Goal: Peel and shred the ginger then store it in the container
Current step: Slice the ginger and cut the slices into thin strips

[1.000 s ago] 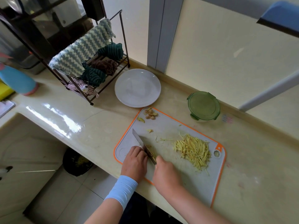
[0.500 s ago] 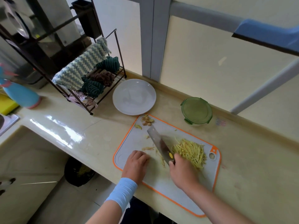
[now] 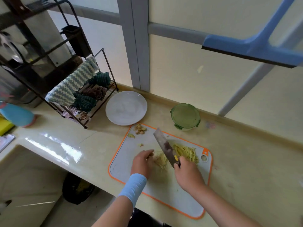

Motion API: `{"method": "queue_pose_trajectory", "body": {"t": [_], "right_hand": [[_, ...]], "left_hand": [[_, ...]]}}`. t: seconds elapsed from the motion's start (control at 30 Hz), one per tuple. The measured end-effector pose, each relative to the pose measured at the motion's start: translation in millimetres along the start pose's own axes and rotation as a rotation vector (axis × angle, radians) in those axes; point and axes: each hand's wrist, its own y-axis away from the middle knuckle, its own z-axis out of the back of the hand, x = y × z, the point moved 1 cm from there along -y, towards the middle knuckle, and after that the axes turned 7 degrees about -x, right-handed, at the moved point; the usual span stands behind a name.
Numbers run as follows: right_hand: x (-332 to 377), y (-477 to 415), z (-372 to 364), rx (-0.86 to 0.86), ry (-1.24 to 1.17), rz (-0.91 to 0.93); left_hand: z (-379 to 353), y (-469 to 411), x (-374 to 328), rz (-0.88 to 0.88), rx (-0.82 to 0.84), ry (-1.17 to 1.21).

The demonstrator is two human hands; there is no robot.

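Ginger: a small loose heap [image 3: 161, 159] lies under your left grip [image 3: 142, 163], fingers bent onto it; whether they pinch it, cannot tell. Right grip [image 3: 188, 175] is wrapped round the knife [image 3: 165, 146] handle, blade tilted between that heap and the shredded pile [image 3: 186, 153] on the board [image 3: 164, 194].

Risk 1: your fingertips sit just beside the edge; a slip on loose strips would likely cut them.

Risk 2: a hasty sweep could scatter shreds onto the surface [image 3: 246, 161].

Container [image 3: 185, 116] stands beyond the board, lid on; unlatch it first.
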Motion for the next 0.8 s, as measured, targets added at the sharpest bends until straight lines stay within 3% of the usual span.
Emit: {"method": "queue_pose_trajectory", "body": {"t": [0.1,0.23,0.43,0.53,0.7,0.8], "right_hand": [[4.8,12.5,-12.5,0.069,0.025,0.077],[5.8,32.5,-26.4,0.241,0.072,0.166],[-26.0,20.4,-6.6,0.047,0.085,0.025],[-26.1,17.2,0.4,0.041,0.072,0.055],[-8.3,35.8,-21.3,0.213,0.061,0.183],[-13.1,31.8,-24.6,0.134,0.047,0.092]], "left_hand": [[24.1,-0.1,17.8,0.141,-0.183,0.004],[41.3,-1.7,35.3,0.2,-0.106,-0.198],[28.6,4.1,32.3,0.082,0.08,-0.357],[20.3,6.2,23.5,0.075,0.126,-0.29],[28.1,9.5,12.0,0.236,-0.094,-0.277],[29.1,8.4,16.5,0.294,-0.015,-0.349]]}}
